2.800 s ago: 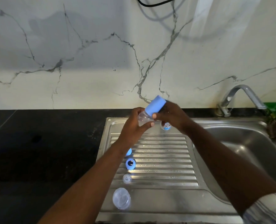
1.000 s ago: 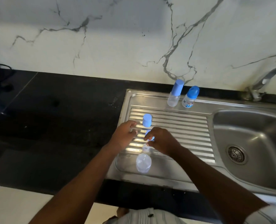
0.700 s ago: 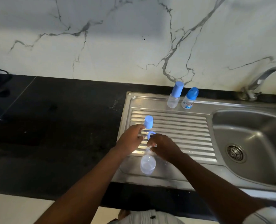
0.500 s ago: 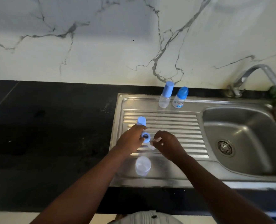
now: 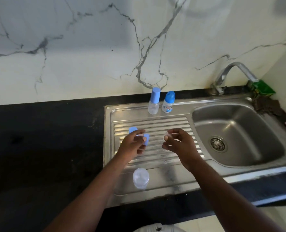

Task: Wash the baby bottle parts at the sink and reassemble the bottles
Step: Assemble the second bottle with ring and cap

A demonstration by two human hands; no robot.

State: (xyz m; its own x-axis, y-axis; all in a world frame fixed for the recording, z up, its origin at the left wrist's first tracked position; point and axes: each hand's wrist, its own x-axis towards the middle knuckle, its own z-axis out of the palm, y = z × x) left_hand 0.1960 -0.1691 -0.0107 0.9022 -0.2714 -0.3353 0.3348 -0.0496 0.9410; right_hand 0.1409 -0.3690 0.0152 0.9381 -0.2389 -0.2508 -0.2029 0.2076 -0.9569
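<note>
Steel drainboard [image 5: 155, 124] sitting in black counter [image 5: 46, 139] under marble wall [image 5: 88, 64]. Left hand [image 5: 133, 145] pinching blue collar ring [image 5: 147, 139]; right hand [image 5: 180, 144] pinching what looks like a clear teat [image 5: 166, 135].

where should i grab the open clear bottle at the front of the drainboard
Wrap a hand round the side wall of the clear bottle, coming from the near side. It seems to stand upright, mouth up, so its round wall likely gives the surest hold.
</note>
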